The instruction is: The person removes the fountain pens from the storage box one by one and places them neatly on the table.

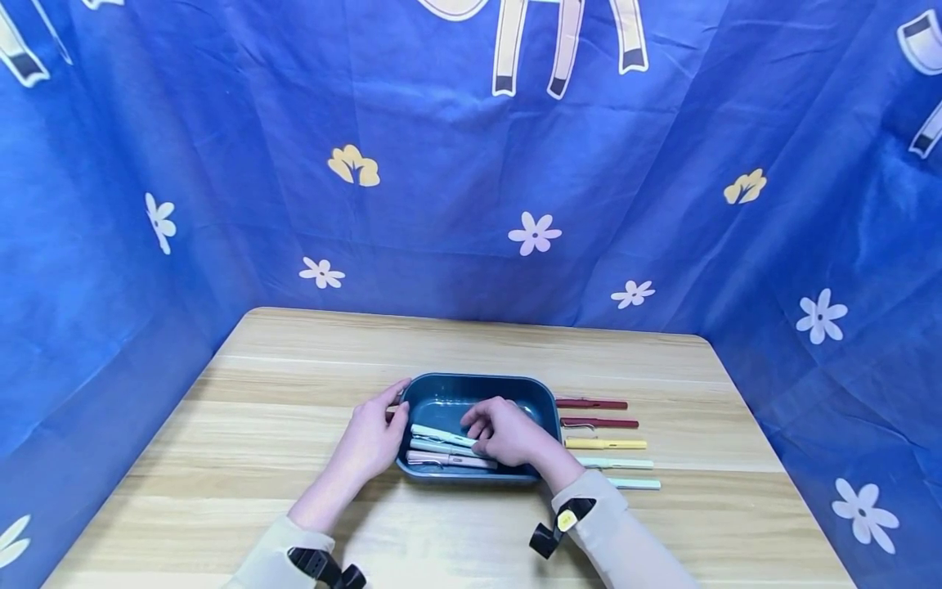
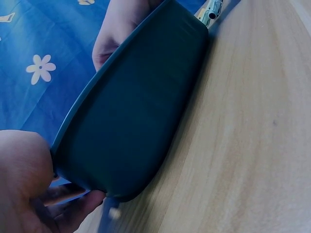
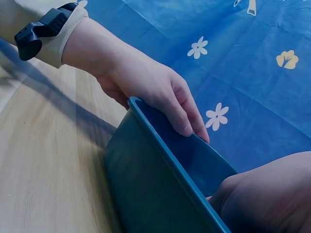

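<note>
A dark teal plastic bin (image 1: pixel 482 378) stands on the table with several pens in its left front part. Uppermost lies a pale mint pen (image 1: pixel 434 433), slightly slanted; a grey-green pen (image 1: pixel 424 447) and a pale mauve pen (image 1: pixel 452 460) lie below it. My left hand (image 1: pixel 374 433) grips the bin's left end, thumb over the rim (image 3: pixel 180 150) and fingers outside the wall. My right hand (image 1: pixel 508 429) reaches into the bin, fingers bent, thumb right at the mint pen's right end. I cannot tell whether it pinches that pen; the bin wall hides its fingertips in the right wrist view.
Right of the bin lie a dark red pen (image 1: pixel 599 404), another dark red pen (image 1: pixel 607 423), a yellow pen (image 1: pixel 611 444), a pale mint pen (image 1: pixel 625 464) and a light green pen (image 1: pixel 640 484), roughly parallel. Blue patterned cloth (image 1: pixel 441 245) hangs around the wooden table (image 1: pixel 294 393).
</note>
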The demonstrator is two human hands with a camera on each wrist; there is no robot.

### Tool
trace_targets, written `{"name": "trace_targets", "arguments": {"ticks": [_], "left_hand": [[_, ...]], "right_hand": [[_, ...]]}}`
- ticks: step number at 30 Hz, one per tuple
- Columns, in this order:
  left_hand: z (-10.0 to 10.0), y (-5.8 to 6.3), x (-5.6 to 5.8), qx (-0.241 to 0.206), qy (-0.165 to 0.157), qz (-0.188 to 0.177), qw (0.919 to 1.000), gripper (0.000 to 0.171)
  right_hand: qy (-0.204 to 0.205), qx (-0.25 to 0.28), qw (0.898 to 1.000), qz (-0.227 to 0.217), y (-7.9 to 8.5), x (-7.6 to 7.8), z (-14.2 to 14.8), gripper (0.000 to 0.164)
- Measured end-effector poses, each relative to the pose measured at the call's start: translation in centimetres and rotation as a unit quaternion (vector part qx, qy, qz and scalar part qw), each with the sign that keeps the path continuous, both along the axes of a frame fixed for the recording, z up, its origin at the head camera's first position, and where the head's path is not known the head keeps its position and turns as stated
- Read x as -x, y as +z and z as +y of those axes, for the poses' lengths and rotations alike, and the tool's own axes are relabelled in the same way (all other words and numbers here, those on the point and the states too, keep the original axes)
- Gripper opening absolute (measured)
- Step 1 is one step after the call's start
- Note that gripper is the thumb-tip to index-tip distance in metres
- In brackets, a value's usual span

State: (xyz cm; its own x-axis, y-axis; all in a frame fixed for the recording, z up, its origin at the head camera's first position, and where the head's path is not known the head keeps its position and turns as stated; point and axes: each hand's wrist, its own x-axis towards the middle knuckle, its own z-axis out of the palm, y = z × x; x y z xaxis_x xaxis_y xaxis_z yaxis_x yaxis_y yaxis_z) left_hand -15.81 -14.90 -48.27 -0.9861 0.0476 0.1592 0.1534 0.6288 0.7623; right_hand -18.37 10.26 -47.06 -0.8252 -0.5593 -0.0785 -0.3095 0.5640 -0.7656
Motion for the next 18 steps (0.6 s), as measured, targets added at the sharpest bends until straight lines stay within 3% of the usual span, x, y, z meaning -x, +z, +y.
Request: {"name": "trace_targets", "arguments": {"ticks": [8,18], "left_hand": [[0.05,0.04,-0.05,-0.003,0.000,-0.001,1.0000,0.046],[0.04,0.09,-0.11,0.002,0.001,0.000,1.0000,0.046]], "right_hand": [[0.002,-0.003,1.000,0.005,0.07,-0.09,0.01,0.036],[-0.023,0.032,0.998,0.049,0.05,0.06,0.32,0.022]]}}
